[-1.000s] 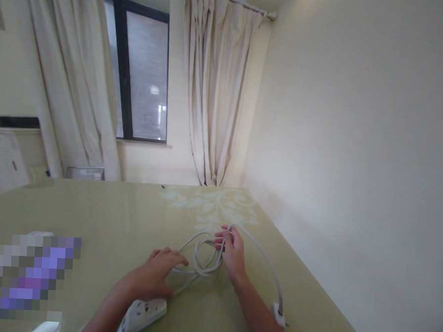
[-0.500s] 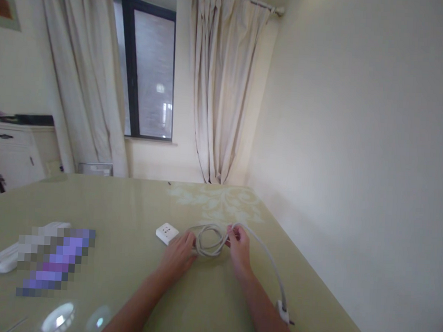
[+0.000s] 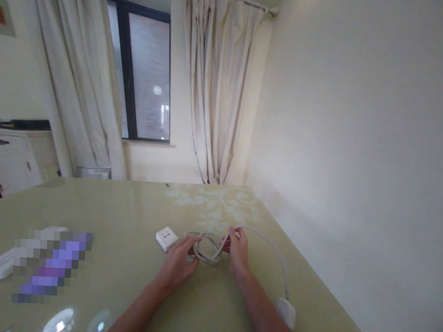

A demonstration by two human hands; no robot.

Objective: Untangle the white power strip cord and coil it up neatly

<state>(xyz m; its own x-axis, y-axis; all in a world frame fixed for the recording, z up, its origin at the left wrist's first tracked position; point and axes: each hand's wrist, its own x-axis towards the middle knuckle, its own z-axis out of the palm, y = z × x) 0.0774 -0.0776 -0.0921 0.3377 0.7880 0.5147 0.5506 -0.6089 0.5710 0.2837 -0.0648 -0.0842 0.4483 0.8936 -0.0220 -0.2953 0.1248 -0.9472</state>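
Observation:
A white cord (image 3: 205, 249) lies coiled on the pale green table (image 3: 129, 220). Its socket block (image 3: 166, 238) rests just left of the coil. Its plug (image 3: 286, 312) lies near the table's right edge, joined by a long curve of cord. My left hand (image 3: 179, 260) grips the left side of the coil with curled fingers. My right hand (image 3: 235, 251) pinches the cord at the coil's right side. Both forearms reach in from the bottom of the view.
A second white power strip (image 3: 1, 266) lies at the table's left, beside a blurred-out patch. The wall runs close along the table's right edge. Curtains (image 3: 218, 86) and a window (image 3: 144, 73) stand behind, with a white cabinet (image 3: 10, 160) at far left.
The socket block went from near the table's front edge, under my left forearm, to the left of the coil. My left hand took hold of the coil; the loop tightened.

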